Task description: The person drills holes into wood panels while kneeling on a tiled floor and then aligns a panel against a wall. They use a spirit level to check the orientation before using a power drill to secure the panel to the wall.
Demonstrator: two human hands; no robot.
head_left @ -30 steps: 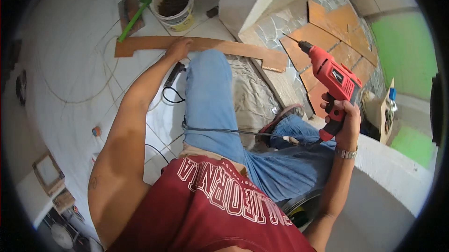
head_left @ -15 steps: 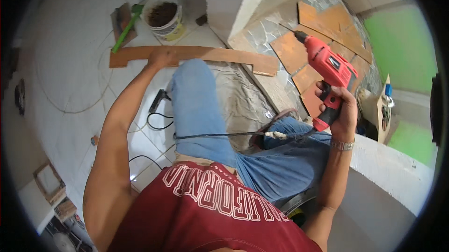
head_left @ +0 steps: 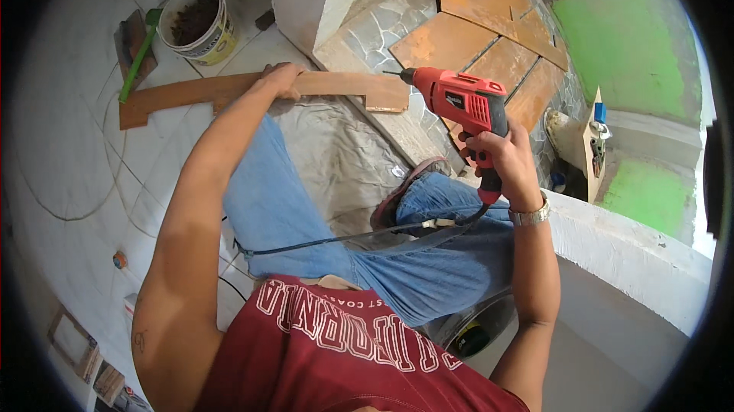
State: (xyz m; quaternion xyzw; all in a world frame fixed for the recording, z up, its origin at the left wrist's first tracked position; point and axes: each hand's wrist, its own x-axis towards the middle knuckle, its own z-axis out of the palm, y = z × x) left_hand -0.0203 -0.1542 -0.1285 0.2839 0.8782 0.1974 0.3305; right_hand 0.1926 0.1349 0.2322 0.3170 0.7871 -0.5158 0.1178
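My left hand [head_left: 279, 79] grips a long brown notched tile piece [head_left: 180, 93] that rests across my raised left knee. My right hand [head_left: 501, 158] holds a red electric drill [head_left: 462, 101] by its black handle. The drill bit points left, its tip just short of the tile piece's right end [head_left: 384, 91]. The drill's black cord [head_left: 344, 238] runs across my jeans.
A white bucket [head_left: 200, 26] with dark contents and a green-handled tool [head_left: 139, 56] stand on the pale floor at the far left. Brown tiles [head_left: 489, 30] lie on a stone-patterned surface ahead. A white low wall [head_left: 634, 248] borders my right. A grey sheet [head_left: 336, 152] covers the step.
The drill has swung left and closer to the tile piece's right end. My left hand keeps its hold on the piece, which now lies higher across my knee.
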